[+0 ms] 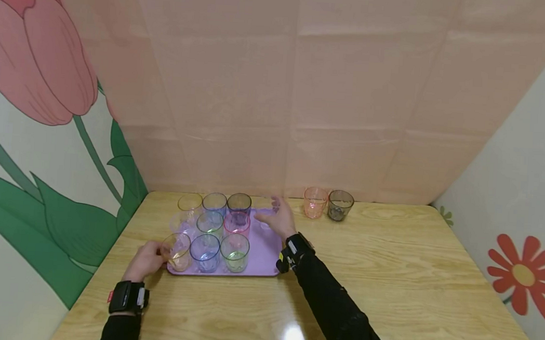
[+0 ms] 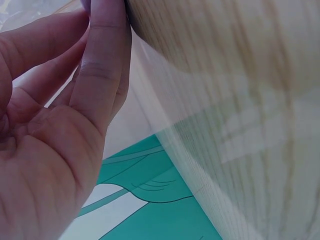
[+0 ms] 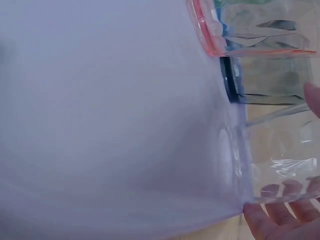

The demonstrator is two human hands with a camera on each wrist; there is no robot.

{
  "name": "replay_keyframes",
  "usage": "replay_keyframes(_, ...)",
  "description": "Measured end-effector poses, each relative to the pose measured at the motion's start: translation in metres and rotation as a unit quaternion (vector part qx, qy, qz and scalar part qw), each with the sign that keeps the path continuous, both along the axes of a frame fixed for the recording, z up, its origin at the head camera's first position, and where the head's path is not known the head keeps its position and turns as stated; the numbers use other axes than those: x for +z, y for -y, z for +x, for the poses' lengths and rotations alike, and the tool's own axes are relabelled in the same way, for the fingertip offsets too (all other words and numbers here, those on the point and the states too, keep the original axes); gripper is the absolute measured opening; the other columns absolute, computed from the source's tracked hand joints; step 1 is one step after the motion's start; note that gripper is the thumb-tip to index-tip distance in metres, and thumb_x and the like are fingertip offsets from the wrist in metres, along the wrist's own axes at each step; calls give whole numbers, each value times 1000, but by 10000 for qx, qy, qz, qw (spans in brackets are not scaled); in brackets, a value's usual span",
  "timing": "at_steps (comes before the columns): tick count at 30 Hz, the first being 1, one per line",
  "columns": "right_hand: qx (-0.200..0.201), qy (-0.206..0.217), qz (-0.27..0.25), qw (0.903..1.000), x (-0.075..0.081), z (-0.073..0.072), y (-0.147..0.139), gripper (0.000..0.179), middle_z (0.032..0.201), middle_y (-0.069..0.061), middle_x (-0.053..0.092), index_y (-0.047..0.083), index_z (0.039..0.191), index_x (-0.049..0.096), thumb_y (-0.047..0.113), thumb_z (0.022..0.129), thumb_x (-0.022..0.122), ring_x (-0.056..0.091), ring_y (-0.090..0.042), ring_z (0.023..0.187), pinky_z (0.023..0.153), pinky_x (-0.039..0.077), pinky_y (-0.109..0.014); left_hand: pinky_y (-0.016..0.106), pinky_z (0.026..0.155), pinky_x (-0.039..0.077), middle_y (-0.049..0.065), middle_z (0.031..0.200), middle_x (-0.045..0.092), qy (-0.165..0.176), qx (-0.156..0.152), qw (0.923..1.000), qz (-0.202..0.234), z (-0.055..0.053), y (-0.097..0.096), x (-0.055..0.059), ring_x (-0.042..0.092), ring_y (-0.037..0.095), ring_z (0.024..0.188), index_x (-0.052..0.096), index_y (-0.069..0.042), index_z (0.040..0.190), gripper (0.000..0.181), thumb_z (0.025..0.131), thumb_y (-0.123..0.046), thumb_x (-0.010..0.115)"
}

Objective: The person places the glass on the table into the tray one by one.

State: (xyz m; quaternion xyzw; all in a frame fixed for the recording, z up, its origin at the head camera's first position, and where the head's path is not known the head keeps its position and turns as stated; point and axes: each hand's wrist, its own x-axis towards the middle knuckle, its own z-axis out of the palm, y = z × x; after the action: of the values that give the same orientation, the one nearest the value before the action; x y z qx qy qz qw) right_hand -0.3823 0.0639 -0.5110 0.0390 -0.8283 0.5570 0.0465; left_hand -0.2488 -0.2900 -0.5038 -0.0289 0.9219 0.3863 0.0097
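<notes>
A lilac tray [image 1: 264, 252] on the wooden table carries several coloured glasses standing in rows. My left hand [image 1: 147, 258] is at its front left corner, beside a yellow glass [image 1: 179, 258]; in the left wrist view, thumb and fingers [image 2: 102, 65] pinch together at a sliver of purple edge. At the back right of the tray, my right hand [image 1: 280, 220] grips a clear glass [image 3: 280, 150], thumb on one side and fingers on the other. Close by this glass stand a dark glass [image 1: 240, 202] and a pink glass [image 1: 237, 224].
An orange-pink glass [image 1: 314, 204] and a dark grey glass [image 1: 340, 206] stand off the tray at the table's back edge, right of my right hand. Also on the tray are a blue glass [image 1: 206, 257] and a green glass [image 1: 235, 257]. A paper-covered wall [image 1: 352, 91] rises behind.
</notes>
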Motion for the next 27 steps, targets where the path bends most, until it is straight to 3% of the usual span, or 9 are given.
replay_keyframes(10,24,44,247,9997,3,-1,3,83,139,-26,54,5,146,46,15,76,89,56,-42,123,101,47,-53,30,64,47,7,81,61,-63,-29,9999,-75,1,0,1,56,21,75,53,-6,68,22,83,9,57)
replay_keyframes(19,146,-166,695,9973,9,-3,4,84,135,-31,56,-1,147,43,15,77,88,57,-45,121,101,47,-54,31,69,50,13,92,65,-50,-16,9999,-159,-1,0,1,59,24,82,57,-4,69,19,84,7,59)
replay_keyframes(27,191,74,656,9976,7,-2,4,95,142,-31,51,2,154,34,15,77,88,51,-45,130,108,42,-55,32,69,50,13,92,65,-38,4,9999,-161,1,0,0,59,24,83,57,-4,69,19,85,7,59)
